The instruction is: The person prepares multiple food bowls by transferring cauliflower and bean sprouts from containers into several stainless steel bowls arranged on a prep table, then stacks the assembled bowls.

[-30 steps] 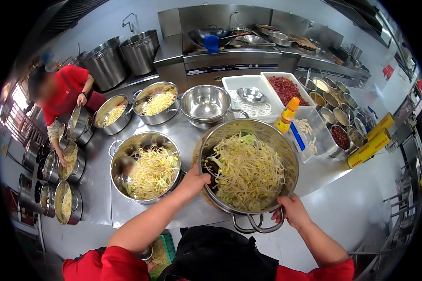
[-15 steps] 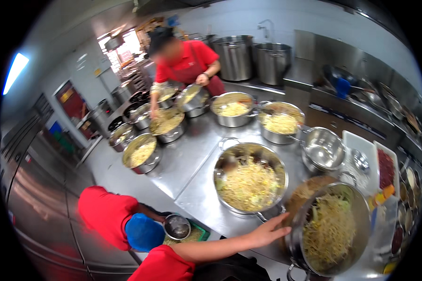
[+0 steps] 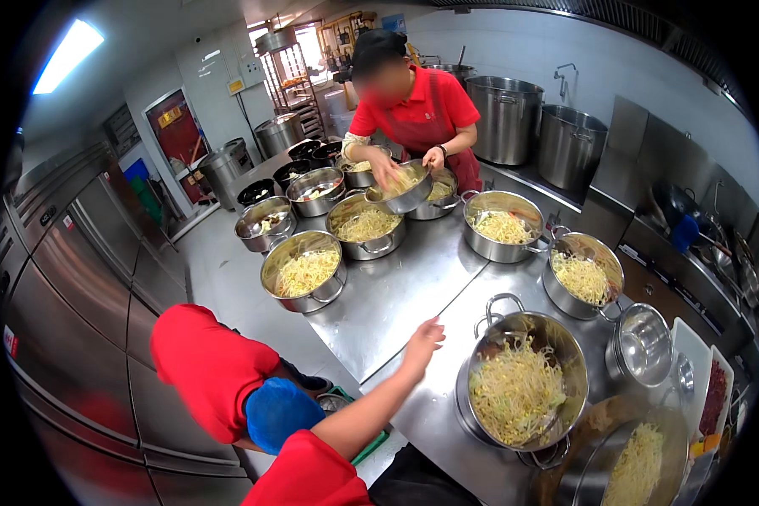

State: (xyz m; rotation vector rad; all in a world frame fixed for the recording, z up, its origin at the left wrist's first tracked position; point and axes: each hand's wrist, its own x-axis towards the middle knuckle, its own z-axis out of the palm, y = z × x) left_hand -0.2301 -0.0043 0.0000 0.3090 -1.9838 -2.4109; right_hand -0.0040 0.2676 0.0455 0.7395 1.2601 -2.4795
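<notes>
My left hand [image 3: 424, 341] reaches over the steel table with its fingers stretched out and nothing in them. Closest to it stands a large two-handled steel pot [image 3: 575, 354] of bean sprouts [image 3: 519, 392], just to the right and apart from the fingers. At the lower right edge, a second steel pot [image 3: 594, 451] with bean sprouts [image 3: 638, 468] is partly cut off by the picture's rim. My right hand is out of the picture.
Several more sprout-filled pots [image 3: 304, 270] stand farther along the table [image 3: 396, 304]. Across it, a co-worker [image 3: 434, 110] handles a steel bowl [image 3: 406, 196]. Another co-worker [image 3: 219, 379] bends low at the left. Stacked bowls [image 3: 645, 346] and a white tray [image 3: 690, 358] are at the right.
My left hand has moved left from beside the lower-right pot to over the table. The view has shifted, and the far co-worker now holds a tilted bowl over the pots with a hand in it.
</notes>
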